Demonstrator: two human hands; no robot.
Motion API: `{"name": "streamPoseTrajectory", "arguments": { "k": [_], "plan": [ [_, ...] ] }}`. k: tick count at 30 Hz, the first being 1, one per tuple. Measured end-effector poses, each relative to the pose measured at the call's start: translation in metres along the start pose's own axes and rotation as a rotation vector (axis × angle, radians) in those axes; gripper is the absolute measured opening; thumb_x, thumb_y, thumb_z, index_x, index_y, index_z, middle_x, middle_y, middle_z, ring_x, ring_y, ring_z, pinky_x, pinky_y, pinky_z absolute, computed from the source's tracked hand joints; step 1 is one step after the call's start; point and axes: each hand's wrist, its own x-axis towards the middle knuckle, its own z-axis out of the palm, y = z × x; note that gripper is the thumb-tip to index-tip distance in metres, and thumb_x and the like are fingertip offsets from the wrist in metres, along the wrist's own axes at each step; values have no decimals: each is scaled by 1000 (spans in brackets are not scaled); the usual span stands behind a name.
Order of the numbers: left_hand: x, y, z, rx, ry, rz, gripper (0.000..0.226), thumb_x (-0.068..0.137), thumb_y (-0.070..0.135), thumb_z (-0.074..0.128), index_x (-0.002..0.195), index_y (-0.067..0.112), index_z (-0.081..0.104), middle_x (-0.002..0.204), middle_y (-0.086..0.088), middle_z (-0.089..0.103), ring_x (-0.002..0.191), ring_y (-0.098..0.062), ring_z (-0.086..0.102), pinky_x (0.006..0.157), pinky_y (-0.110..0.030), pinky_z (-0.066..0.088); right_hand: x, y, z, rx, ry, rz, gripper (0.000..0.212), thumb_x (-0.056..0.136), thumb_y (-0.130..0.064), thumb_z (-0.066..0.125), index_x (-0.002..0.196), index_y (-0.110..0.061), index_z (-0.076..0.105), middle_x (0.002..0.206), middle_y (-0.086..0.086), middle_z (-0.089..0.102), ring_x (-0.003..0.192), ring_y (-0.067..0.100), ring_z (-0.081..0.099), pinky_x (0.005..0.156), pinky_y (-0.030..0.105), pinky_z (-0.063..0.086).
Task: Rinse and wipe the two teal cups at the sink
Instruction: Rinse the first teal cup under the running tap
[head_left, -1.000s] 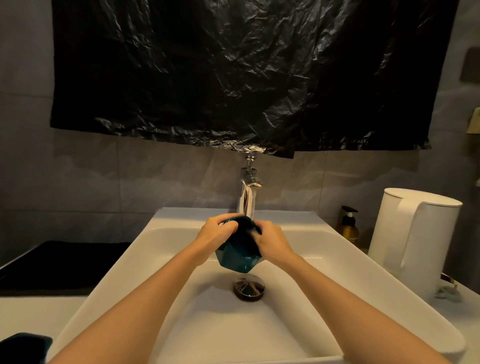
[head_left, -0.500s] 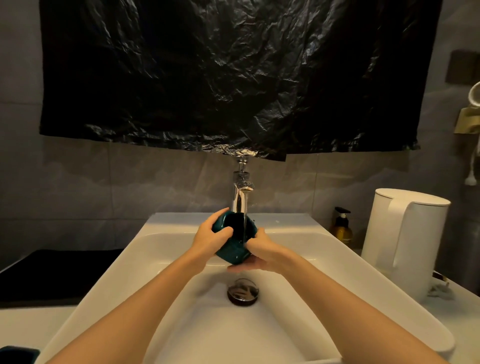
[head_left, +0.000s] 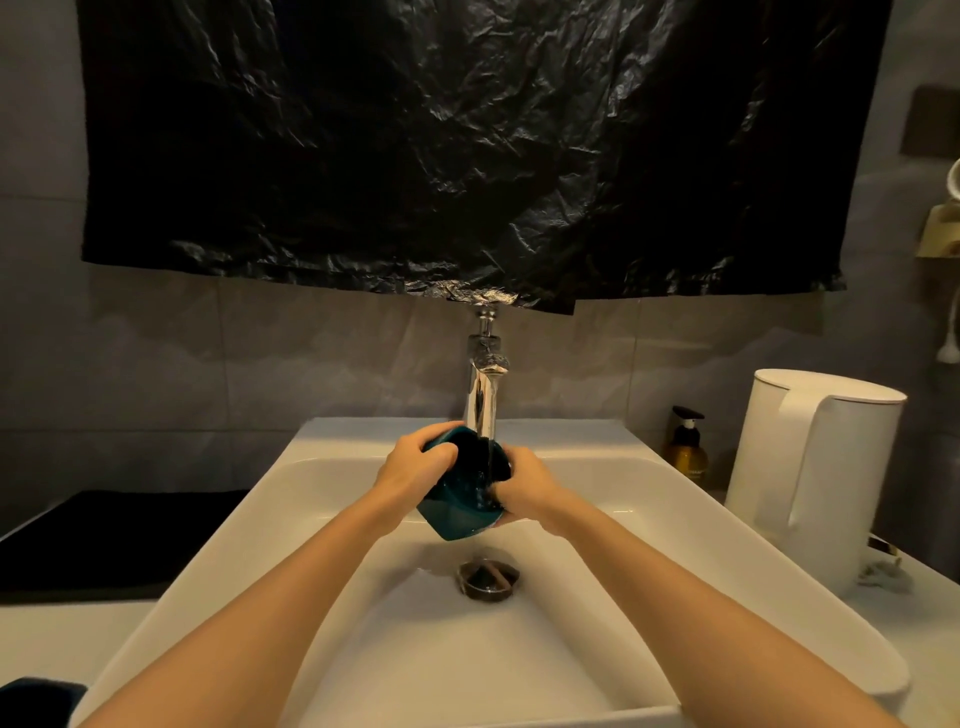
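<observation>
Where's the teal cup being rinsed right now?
Head view, centre: the cup is held between the left hand and right hand, just under the faucet and above the drain.

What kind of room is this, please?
Probably a bathroom or washroom: a white basin with a chrome tap against a tiled wall, and a pump bottle beside it. The white kettle leaves a kitchenette possible.

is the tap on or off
On: a thin stream falls from the faucet into the teal cup held under it.
</observation>
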Motion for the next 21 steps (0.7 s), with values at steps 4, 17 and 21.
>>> {"name": "streamPoseTrajectory", "arguments": {
  "k": [4, 17, 21],
  "plan": [
    [-1, 1, 6, 1, -59, -11, 39, 94, 10, 43, 126, 28, 56, 111, -1, 58, 97, -15, 53, 79, -24, 46, 6, 3, -1, -215, 123, -8, 21, 99, -16, 46, 108, -4, 60, 107, 16, 66, 94, 30, 63, 77, 37, 53],
    [-5, 14, 0, -169, -115, -43, 56, 88, 25, 63, 138, 37, 40, 124, -1, 49, 108, -20, 54, 82, -28, 51, 2, 1, 0, 37, 112, 89, 23, 101, -14, 38, 111, -3, 56, 105, 14, 61, 90, 32, 62, 62, 37, 57],
    [-9, 12, 2, -93, -60, 69, 45, 88, 11, 57, 127, 32, 50, 119, 0, 53, 95, -10, 53, 69, -17, 47, -2, -6, 2, 467, -81, 235, 24, 97, -11, 51, 120, -11, 51, 113, 14, 62, 82, 35, 69, 61, 46, 60]
  ]
}}
